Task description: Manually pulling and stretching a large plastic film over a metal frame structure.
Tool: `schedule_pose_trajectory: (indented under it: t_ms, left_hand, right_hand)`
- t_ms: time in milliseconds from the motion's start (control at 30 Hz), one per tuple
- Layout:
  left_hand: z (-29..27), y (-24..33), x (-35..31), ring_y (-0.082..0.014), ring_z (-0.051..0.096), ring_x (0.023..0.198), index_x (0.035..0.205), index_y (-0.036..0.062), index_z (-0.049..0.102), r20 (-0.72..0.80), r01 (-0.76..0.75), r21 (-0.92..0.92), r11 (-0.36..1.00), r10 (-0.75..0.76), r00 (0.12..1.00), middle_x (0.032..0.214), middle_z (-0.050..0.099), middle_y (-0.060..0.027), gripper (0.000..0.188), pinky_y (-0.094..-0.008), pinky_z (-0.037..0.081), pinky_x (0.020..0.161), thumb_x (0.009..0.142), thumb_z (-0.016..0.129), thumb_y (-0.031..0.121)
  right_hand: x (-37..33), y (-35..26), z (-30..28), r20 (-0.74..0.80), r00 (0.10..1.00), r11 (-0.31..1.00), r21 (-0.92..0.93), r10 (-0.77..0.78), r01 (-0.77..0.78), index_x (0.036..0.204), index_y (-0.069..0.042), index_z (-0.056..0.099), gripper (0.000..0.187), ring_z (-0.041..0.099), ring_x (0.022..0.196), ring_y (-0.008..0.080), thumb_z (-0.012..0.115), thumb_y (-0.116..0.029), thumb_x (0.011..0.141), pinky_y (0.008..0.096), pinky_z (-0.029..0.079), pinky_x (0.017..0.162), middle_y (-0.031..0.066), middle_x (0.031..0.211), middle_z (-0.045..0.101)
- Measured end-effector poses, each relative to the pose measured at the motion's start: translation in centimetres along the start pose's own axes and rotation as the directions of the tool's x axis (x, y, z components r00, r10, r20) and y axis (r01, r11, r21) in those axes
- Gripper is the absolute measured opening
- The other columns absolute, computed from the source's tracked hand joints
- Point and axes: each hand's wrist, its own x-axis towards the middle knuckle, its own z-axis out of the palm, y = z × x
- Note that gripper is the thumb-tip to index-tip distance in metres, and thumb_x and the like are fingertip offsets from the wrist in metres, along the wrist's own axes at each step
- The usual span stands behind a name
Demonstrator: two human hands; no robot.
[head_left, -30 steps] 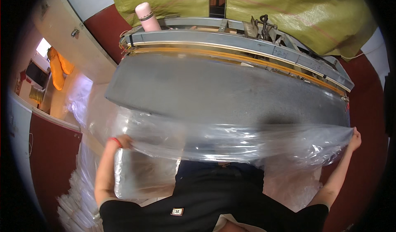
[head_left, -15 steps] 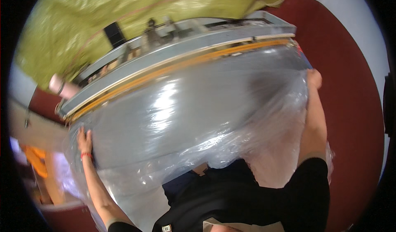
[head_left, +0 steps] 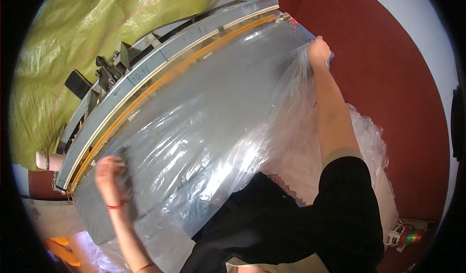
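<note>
Two hands (head_left: 107, 171) (head_left: 319, 52), one clear plastic sheet (head_left: 250, 155)

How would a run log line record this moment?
left hand: blurred, over grey surface | right hand: gripping clear film | clear film: wrinkled over grey surface | metal frame: along far edge

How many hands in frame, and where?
2: the left hand, blurred, at the left part of the grey work surface; the right hand by its far right corner, gripping the clear film. No others visible.
</note>
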Motion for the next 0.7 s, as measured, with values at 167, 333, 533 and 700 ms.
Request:
schedule_pose_trajectory:
  t_ms: [167,333,533,700]
  left_hand:
    - [18.7,4.8,-9.8,-0.0237,0.043,0.113,0.121,0.0018,0.042,0.931,0.032,-0.164,0.986,0.144,0.335,0.124,0.043,-0.0116,0.044,-0.0332,0.033,0.095,0.081,0.056,0.013]
    - [28.0,3.3,-11.4,-0.0253,0.046,0.108,0.121,-0.0012,0.038,0.72,-0.364,0.068,0.929,0.206,0.662,0.122,0.042,-0.0187,0.055,-0.0305,0.036,0.09,0.074,0.062,0.014]
    - [16.2,8.0,-8.3,-0.0221,0.061,0.081,0.094,0.0015,0.061,0.819,0.125,-0.561,0.818,0.527,0.229,0.092,0.062,-0.0139,0.02,-0.0326,0.047,0.071,0.074,0.062,0.007]
    - [-4.7,-2.6,-17.8,-0.0268,0.04,0.107,0.106,0.0019,0.045,-0.146,-0.116,-0.84,-0.531,0.015,0.989,0.113,0.043,-0.0163,0.054,-0.0445,0.032,0.092,0.07,0.056,0.041]
  right_hand:
    - [0.2,-0.1,0.5,0.01,1.0,1.0,0.021,0.019,-0.019,0.089,-0.002,0.053,0.018,0.06,0.083,0.031,0.046,-0.014,0.077,0.0404,0.047,0.07,0.0178,0.085,0.061]
    - [0.2,-0.7,0.2,0.028,1.0,1.0,0.027,0.009,-0.01,0.09,-0.002,0.053,0.019,0.06,0.083,0.0305,0.044,-0.015,0.079,0.0395,0.048,0.071,0.0174,0.086,0.062]
    - [-0.2,-1.3,0.1,0.044,0.999,1.0,-0.019,0.01,-0.01,0.091,-0.003,0.054,0.02,0.06,0.084,0.0291,0.045,-0.017,0.08,0.0402,0.048,0.071,0.0164,0.087,0.062]
    - [-0.3,-0.4,-0.7,0.027,1.0,0.999,-0.035,-0.002,0.003,0.092,-0.004,0.055,0.025,0.06,0.085,0.0309,0.047,-0.025,0.082,0.0416,0.047,0.07,0.0165,0.088,0.061]
